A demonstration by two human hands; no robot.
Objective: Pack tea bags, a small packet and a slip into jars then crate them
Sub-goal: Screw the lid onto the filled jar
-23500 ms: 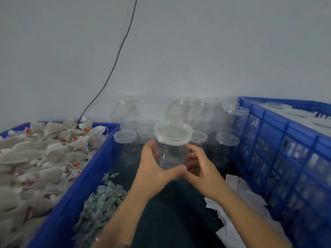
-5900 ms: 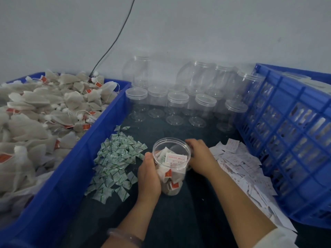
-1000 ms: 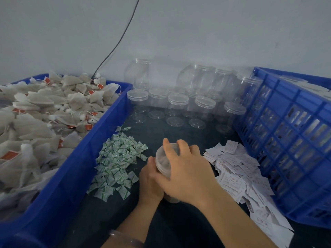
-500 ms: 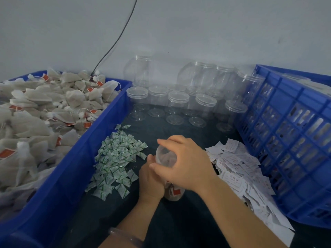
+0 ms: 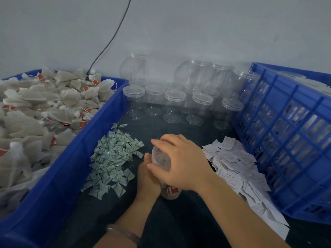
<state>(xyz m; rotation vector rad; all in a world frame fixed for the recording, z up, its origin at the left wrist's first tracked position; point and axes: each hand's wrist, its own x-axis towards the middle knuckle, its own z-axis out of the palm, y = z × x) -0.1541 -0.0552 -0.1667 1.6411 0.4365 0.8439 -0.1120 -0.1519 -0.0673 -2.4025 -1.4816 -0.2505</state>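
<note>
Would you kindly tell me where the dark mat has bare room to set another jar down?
Bare mat lies between the empty jars and the held jar, and nearer between the tea-bag bin and left forearm. Green packets and slips crowd the sides.

A packing workshop: bulk tea bags (image 5: 44, 108), empty jars (image 5: 174, 102), blue crates (image 5: 286, 140).

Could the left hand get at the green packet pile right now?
Likely yes: the packets lie right beside the left hand, nothing between, but it grips the jar and must release first.
</note>
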